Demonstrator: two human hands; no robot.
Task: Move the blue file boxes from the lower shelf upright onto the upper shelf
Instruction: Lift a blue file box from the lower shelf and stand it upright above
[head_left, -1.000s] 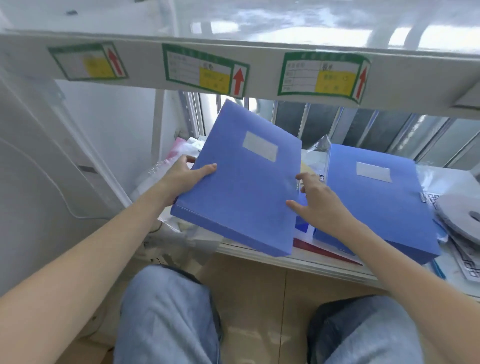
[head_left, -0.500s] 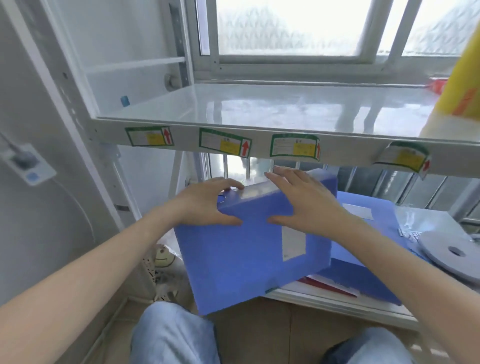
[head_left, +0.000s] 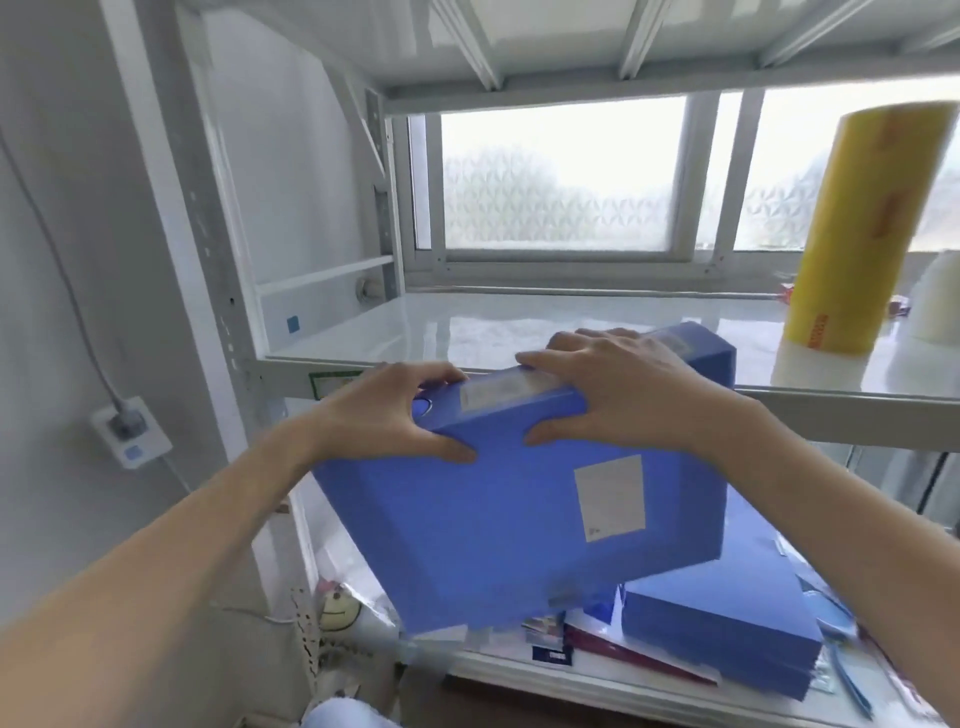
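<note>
Glossy white upper shelf (head_left: 519, 322) is waiting while left hand (head_left: 384, 415) and right hand (head_left: 618, 395) are gripping the blue plastic file box (head_left: 519, 519) (white labels unreadable)

Both arms reach forward, left hand (head_left: 387, 415) and right hand (head_left: 613, 392) curled, fingers on top, thumbs below, gripping.

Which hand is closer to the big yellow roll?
The right hand. It grips the held blue file box at its top right, nearer the yellow roll on the upper shelf. The left hand holds the box's far-left end.
</note>
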